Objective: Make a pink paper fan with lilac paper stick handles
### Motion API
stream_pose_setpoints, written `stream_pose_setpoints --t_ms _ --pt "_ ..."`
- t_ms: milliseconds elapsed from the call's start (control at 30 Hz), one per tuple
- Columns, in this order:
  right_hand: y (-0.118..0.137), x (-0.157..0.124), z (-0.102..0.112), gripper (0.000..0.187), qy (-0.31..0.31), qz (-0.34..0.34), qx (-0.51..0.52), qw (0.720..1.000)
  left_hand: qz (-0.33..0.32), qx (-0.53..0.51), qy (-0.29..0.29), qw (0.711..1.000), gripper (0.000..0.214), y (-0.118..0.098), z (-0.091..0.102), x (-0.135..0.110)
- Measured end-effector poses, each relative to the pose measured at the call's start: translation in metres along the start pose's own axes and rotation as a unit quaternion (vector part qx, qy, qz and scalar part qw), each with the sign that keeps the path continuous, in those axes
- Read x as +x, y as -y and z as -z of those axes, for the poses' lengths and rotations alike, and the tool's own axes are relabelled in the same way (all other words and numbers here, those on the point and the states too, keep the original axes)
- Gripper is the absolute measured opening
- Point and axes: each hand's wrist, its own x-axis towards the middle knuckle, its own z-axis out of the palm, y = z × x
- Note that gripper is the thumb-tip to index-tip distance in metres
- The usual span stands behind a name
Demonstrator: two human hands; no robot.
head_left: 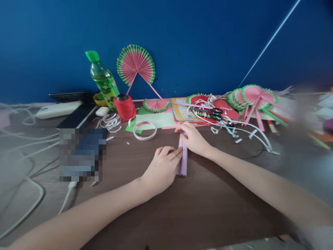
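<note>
A folded strip of light purple paper (184, 162) lies lengthwise on the brown table in front of me. My left hand (163, 168) rests along its left side, fingers bent together and fingertips pressing on the paper's middle. At the far end my right hand (194, 139) grips the strip, with thumb and curled fingers around its top. Part of the paper's far end is hidden under the right hand. Beyond my hands to the left sits a roll of white tape (145, 138), apart from both.
At the back stand a green bottle (104, 81), a red thread spool (125, 108) and a pleated watermelon fan (136, 66). Black scissors (217, 113) lie among paper scraps. More fans (256, 97) lie right. A blurred-out phone (83, 154) and white cables (39, 194) occupy the left.
</note>
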Motion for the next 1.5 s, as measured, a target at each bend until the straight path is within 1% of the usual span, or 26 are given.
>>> stream_pose_setpoints --t_ms 67,133,200,267,300,367,467,500,567,633,700,767,833,967,1067,1133,1300,1400,1500 --pt "0.000 0.000 0.001 0.025 0.001 0.003 0.007 1.000 0.002 -0.009 -0.019 1.000 0.034 0.003 0.005 0.002" --pt "0.001 0.000 0.003 0.021 0.004 0.004 0.015 1.000 0.027 0.003 -0.057 0.998 0.032 0.010 0.011 0.005" --pt "0.005 0.000 0.004 0.014 0.016 0.013 0.023 1.000 0.088 0.041 -0.101 0.990 0.026 0.021 0.017 0.009" --pt "0.008 -0.001 0.006 0.010 0.033 0.038 0.029 0.998 0.153 0.094 -0.125 0.976 0.023 0.035 0.020 0.012" --pt "0.010 -0.002 0.006 0.009 0.038 0.053 0.029 0.997 0.179 0.119 -0.126 0.968 0.024 0.041 0.021 0.013" --pt "0.014 -0.003 0.007 0.009 0.030 0.074 0.025 0.996 0.205 0.161 -0.106 0.960 0.022 0.054 0.019 0.014" --pt "0.018 -0.003 0.008 0.012 -0.009 0.092 0.023 0.995 0.211 0.182 -0.063 0.958 0.014 0.065 0.015 0.015" --pt "0.019 -0.002 0.008 0.013 -0.025 0.092 0.026 0.995 0.208 0.176 -0.062 0.960 0.015 0.066 0.014 0.015" --pt "0.020 -0.001 0.008 0.016 -0.055 0.084 0.034 0.994 0.204 0.136 -0.084 0.966 0.015 0.064 0.013 0.016" --pt "0.022 0.000 0.009 0.020 -0.075 0.066 0.042 0.994 0.188 0.052 -0.113 0.974 0.012 0.060 0.013 0.016" --pt "0.024 0.000 0.010 0.027 -0.077 0.052 0.050 0.994 0.150 -0.049 -0.122 0.980 0.012 0.054 0.014 0.017" --pt "0.026 0.000 0.011 0.035 -0.066 0.051 0.060 0.995 0.111 -0.126 -0.116 0.979 0.014 0.048 0.016 0.017" --pt "0.028 -0.001 0.010 0.041 -0.053 0.067 0.074 0.994 0.092 -0.166 -0.107 0.976 0.014 0.046 0.017 0.016" --pt "0.028 -0.002 0.009 0.041 -0.043 0.095 0.100 0.990 0.097 -0.231 -0.084 0.964 0.013 0.046 0.016 0.015" --pt "0.028 -0.002 0.008 0.035 -0.041 0.094 0.128 0.986 0.120 -0.294 -0.060 0.946 0.020 0.048 0.015 0.015" --pt "0.029 -0.002 0.008 0.030 -0.047 0.088 0.155 0.983 0.137 -0.310 -0.052 0.939 0.025 0.049 0.016 0.016" --pt "0.030 -0.001 0.006 0.008 -0.101 0.057 0.211 0.970 0.170 -0.279 -0.045 0.944 0.029 0.048 0.022 0.018" --pt "0.030 -0.001 0.005 0.003 -0.093 0.018 0.244 0.965 0.181 -0.274 -0.048 0.943 0.029 0.046 0.025 0.019" --pt "0.030 -0.001 0.003 0.005 -0.080 0.009 0.274 0.958 0.198 -0.267 -0.055 0.942 0.022 0.045 0.026 0.020"
